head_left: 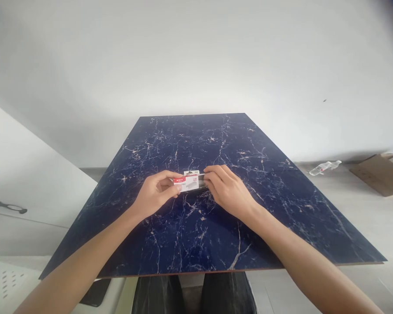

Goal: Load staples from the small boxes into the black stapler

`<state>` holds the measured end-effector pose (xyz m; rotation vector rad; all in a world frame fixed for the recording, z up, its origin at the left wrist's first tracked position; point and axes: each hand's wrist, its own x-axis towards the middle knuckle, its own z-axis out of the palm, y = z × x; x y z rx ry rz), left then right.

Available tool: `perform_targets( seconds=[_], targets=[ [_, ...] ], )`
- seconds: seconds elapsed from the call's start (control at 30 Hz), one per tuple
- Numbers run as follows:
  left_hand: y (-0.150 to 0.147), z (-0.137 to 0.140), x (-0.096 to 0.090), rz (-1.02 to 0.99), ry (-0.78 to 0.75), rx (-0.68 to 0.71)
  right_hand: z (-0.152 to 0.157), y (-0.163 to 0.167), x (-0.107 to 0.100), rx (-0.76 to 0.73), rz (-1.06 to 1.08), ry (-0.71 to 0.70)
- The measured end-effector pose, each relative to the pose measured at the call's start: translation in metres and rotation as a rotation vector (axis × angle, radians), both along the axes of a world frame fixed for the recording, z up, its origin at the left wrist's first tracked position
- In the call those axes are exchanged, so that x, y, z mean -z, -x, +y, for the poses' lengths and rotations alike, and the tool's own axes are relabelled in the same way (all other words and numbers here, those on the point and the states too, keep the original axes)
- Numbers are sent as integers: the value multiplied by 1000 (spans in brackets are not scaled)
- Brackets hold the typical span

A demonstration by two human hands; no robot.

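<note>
Over the middle of the table, my left hand (159, 192) grips a small white and red cardboard box (191, 184) by its left end, thumb in front and fingers behind. Its front carries a red band and a picture of a grey item; the print is too small to read. A white flap with a dark mark (191, 173) stands up behind the box's top edge. My right hand (227, 189) is closed at the box's right end, its fingertips pinching a thin pale edge there. A dark, shiny patch shows between the box and these fingertips; what it is I cannot make out.
Both hands are above a dark blue marble-patterned table (196, 240), against a pale wall. On the floor to the right lie a clear plastic bottle (325, 167) and a cardboard box (378, 174). A white cabinet (26, 183) stands left; a dark flat object (96, 293) is below the front edge.
</note>
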<state>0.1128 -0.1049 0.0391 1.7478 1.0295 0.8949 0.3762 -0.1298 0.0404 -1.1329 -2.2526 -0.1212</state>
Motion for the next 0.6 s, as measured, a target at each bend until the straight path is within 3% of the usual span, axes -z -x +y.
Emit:
perform_targets(
  seconds=[0.1,0.23,0.47,0.6],
  targets=[
    [-2,0,-2,-17,3,-58,-1,-5,-5,98,174,51],
    [-5,-1,-1,-82,10,-95,-1,-10,-8,170,655,257],
    [-7,0,6,-119,30,-103,12,-15,-9,-108,1463,1019],
    [-7,0,5,-120,31,-106,13,-16,-10,-155,1568,1185]
  ],
)
